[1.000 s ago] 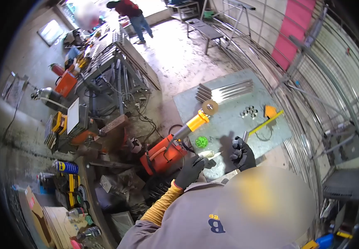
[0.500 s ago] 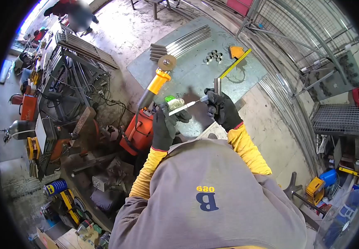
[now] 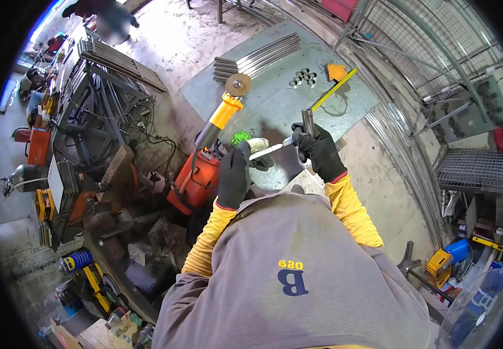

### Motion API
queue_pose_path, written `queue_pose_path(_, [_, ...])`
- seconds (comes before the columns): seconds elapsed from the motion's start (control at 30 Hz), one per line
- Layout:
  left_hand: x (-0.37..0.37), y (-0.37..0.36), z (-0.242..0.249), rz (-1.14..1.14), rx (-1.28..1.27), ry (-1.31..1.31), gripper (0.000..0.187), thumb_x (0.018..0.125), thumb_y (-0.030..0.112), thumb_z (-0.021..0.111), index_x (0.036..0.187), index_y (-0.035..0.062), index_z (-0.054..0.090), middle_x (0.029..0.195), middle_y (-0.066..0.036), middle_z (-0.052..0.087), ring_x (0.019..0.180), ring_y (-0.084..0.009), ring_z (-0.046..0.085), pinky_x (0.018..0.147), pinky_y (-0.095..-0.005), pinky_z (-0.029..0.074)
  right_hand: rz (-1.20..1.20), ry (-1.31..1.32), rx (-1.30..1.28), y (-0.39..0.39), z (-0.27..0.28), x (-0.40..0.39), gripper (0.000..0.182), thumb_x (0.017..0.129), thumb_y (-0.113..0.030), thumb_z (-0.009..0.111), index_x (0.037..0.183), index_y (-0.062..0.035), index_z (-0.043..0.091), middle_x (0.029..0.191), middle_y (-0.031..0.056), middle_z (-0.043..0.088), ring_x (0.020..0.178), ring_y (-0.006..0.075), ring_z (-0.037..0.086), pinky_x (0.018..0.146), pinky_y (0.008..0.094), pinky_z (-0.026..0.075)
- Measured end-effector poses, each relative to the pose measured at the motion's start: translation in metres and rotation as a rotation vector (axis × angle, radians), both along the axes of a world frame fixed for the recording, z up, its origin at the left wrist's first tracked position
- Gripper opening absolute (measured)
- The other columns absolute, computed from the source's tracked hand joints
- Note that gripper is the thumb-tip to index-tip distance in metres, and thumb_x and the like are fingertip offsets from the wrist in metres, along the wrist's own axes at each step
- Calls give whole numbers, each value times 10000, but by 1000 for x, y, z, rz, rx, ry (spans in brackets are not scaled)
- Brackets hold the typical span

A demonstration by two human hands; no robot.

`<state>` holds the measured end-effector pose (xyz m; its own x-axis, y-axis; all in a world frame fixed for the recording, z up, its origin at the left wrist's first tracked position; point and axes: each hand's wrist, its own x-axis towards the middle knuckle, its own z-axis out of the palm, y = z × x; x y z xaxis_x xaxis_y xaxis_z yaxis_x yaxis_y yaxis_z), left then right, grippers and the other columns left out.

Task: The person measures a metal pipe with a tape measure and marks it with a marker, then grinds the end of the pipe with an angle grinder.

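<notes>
Both my hands wear black gloves and are close together over the near edge of the metal table. My left hand (image 3: pixel 237 174) is closed on a slim white marker (image 3: pixel 266 152), tip end toward the right. A whitish, rounded piece (image 3: pixel 258 144) shows at its fingers. My right hand (image 3: pixel 320 152) is wrapped round a short shiny metal tube (image 3: pixel 308 121), which stands up out of the fist. A pale grey-blue cap (image 3: pixel 288 141) sits at its fingertips, in line with the marker's tip. Beyond the left hand is a bright green round object (image 3: pixel 240 138).
On the metal table (image 3: pixel 205 90) lie long metal tubes (image 3: pixel 269 55), several short tube pieces (image 3: pixel 304 78), an orange arrow-shaped block (image 3: pixel 336 72) and a yellow measuring strip (image 3: pixel 334 90). An orange angle grinder (image 3: pixel 224 111) is left of my hands, above a red case (image 3: pixel 192 183). Another person (image 3: pixel 109 20) is far left.
Both hands have shifted slightly right. The marker and the cap have come closer together, with less of the thin tip showing between them. More of the green object shows.
</notes>
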<state>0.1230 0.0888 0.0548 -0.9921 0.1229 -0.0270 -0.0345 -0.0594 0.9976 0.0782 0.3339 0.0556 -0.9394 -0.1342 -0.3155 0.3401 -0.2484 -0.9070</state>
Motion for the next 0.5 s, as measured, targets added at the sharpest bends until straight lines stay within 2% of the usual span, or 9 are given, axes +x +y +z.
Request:
queue_pose_path(0.13, [-9,8,-10,4,158,-72,562,1209,373,382,1315,-100,669,976,-200,774,826,-274,759,763,-396,613,-7,-44,-52,2,-4,0,312,1054,-213,729,1268,12,698,875,13,658,571,85,572,520,249,474])
queue_pose_path(0.2, [-12,12,-3,-39,131,-133,542,1217,354,405,1329,-78,712,1071,-144,794,860,-193,760,772,-355,622,-25,-89,-100,2,-11,4,308,1054,-217,724,1264,7,698,871,6,653,571,78,570,522,246,478])
queue_pose_path(0.33, [-25,27,-36,-46,179,-136,569,1209,407,401,1382,-63,673,992,-161,778,821,-239,753,763,-370,618,-37,-152,-203,10,-23,8,302,1057,-225,718,1267,-9,694,864,-11,637,584,62,566,521,234,474])
queue_pose_path(0.4, [-31,32,-40,-89,64,-170,566,1204,424,424,1383,-50,676,975,-136,770,791,-213,737,744,-356,617,-102,-139,-223,18,-24,8,291,1057,-224,718,1266,-22,696,869,-16,632,588,58,563,522,229,468])
queue_pose_path(0.47, [-38,25,-32,-312,-96,-367,487,1185,358,481,1347,-45,701,903,-106,762,773,-154,723,697,-315,602,-131,-128,-181,24,-17,9,263,1043,-209,736,1238,-37,699,845,-26,624,588,60,553,527,235,458])
queue_pose_path(0.5, [-40,27,-27,-360,-100,-376,462,1172,347,502,1299,-41,718,888,-107,761,760,-154,720,683,-311,596,-177,-83,-26,26,-18,9,212,1029,-180,747,1197,-57,710,824,-20,638,580,68,557,516,243,455])
